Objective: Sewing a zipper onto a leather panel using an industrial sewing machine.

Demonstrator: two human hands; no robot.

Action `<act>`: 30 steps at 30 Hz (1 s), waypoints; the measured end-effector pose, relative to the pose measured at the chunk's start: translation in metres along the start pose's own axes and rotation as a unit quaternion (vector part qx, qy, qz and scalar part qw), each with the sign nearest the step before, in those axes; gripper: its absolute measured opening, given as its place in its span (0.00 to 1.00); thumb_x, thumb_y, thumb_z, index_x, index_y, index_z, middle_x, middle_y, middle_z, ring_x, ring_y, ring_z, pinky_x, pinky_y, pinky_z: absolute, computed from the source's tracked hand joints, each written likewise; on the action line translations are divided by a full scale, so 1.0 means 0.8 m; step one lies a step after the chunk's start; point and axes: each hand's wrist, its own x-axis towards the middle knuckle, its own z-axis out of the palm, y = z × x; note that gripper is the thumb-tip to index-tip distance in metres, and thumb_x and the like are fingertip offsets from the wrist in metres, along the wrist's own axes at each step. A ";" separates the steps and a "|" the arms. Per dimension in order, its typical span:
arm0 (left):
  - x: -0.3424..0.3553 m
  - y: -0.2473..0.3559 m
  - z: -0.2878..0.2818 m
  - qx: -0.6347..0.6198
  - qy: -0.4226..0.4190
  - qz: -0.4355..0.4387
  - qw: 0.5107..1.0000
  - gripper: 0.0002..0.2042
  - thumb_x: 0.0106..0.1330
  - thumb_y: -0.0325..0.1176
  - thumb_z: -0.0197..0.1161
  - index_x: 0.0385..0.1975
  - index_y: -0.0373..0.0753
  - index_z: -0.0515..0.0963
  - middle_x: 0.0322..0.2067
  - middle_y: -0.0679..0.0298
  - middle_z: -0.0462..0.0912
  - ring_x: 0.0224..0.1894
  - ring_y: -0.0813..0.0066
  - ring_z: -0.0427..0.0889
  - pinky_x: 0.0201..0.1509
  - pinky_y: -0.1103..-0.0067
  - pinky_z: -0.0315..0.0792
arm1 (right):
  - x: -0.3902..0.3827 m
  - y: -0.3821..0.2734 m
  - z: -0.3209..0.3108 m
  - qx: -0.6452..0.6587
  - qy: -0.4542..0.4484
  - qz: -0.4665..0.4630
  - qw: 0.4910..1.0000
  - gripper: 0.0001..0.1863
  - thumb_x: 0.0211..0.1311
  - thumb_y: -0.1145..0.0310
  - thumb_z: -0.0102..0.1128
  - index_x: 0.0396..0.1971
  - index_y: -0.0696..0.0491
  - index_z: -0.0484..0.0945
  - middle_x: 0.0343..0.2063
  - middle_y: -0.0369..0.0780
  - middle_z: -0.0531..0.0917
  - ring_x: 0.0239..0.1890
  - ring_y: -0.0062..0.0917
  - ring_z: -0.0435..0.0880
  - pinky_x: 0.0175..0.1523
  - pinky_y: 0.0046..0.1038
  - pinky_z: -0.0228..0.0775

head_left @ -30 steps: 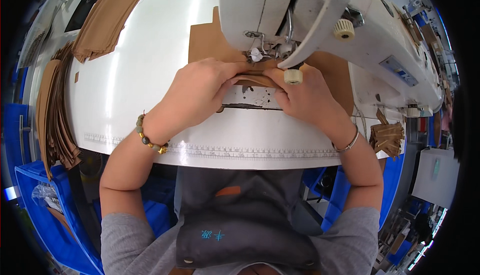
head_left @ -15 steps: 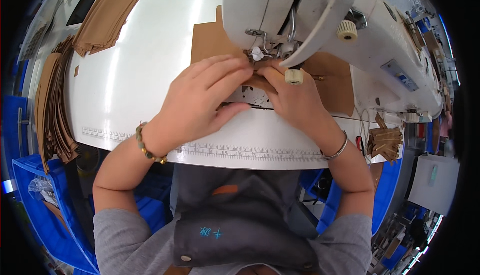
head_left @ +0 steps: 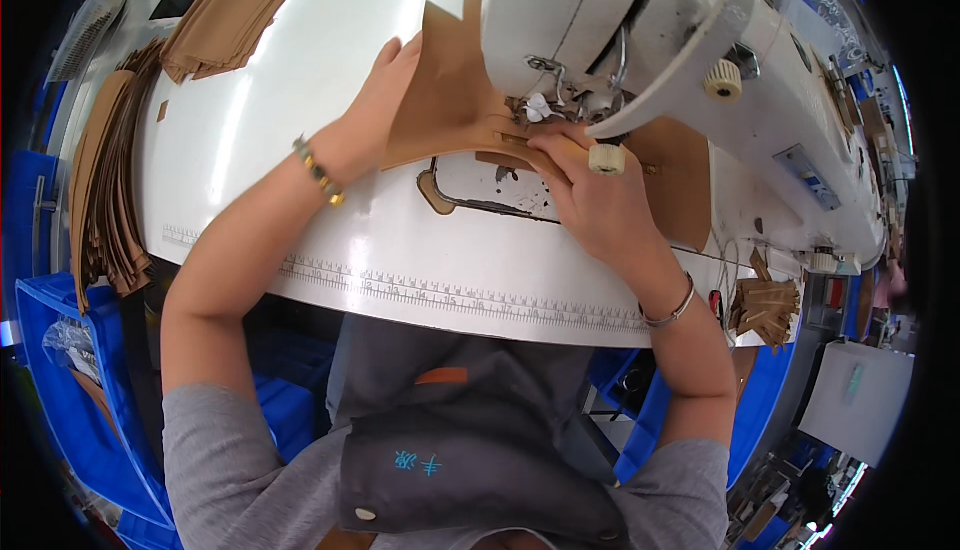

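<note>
A brown flat panel (head_left: 440, 95) of leather-like sheet lies under the sewing machine's (head_left: 690, 60) needle area, its left part lifted and curved up. My left hand (head_left: 375, 115) grips the panel's left side, with some fingers hidden behind it. My right hand (head_left: 600, 190) is closed on the panel's near edge, right beside the presser foot area; its thumb and forefinger press there and the other fingers curl under. A small slot with a metallic glint shows in the panel just left of the right fingertips. The needle itself is hidden among the machine parts.
Stacks of brown panels (head_left: 225, 15) and bent brown pieces (head_left: 110, 180) lie on the left of the white table (head_left: 330, 235). A ruler strip (head_left: 450, 295) runs along its front edge. Brown strips (head_left: 765, 305) are bundled at right. Blue bins (head_left: 70, 390) stand below.
My left hand has moved left and away from the needle area, raising the panel's left part. My right hand stays by the needle. The view has shifted slightly.
</note>
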 end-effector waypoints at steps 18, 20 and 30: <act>0.048 -0.033 0.049 -0.140 -0.007 -0.029 0.990 0.14 0.69 0.34 0.65 0.51 0.37 0.81 0.48 0.57 0.86 0.53 0.58 0.82 0.55 0.66 0.75 | -0.003 -0.023 -0.016 -0.033 -0.069 0.057 0.995 0.11 0.70 0.70 0.60 0.47 0.57 0.85 0.42 0.44 0.85 0.43 0.43 0.86 0.50 0.37 0.77; 0.047 -0.037 0.054 -0.163 0.014 -0.050 0.985 0.13 0.70 0.34 0.65 0.51 0.37 0.81 0.47 0.56 0.86 0.52 0.58 0.82 0.55 0.67 0.76 | -0.004 -0.023 -0.013 -0.042 -0.062 0.048 0.996 0.19 0.56 0.72 0.69 0.50 0.56 0.85 0.43 0.47 0.88 0.42 0.45 0.86 0.49 0.43 0.81; 0.005 -0.059 -0.041 0.028 0.215 -0.243 0.946 0.13 0.71 0.31 0.68 0.53 0.39 0.83 0.46 0.64 0.88 0.47 0.67 0.86 0.54 0.74 0.79 | -0.012 -0.033 -0.005 -0.088 -0.064 -0.020 0.994 0.26 0.53 0.69 0.73 0.54 0.59 0.82 0.57 0.43 0.81 0.52 0.39 0.85 0.51 0.35 0.82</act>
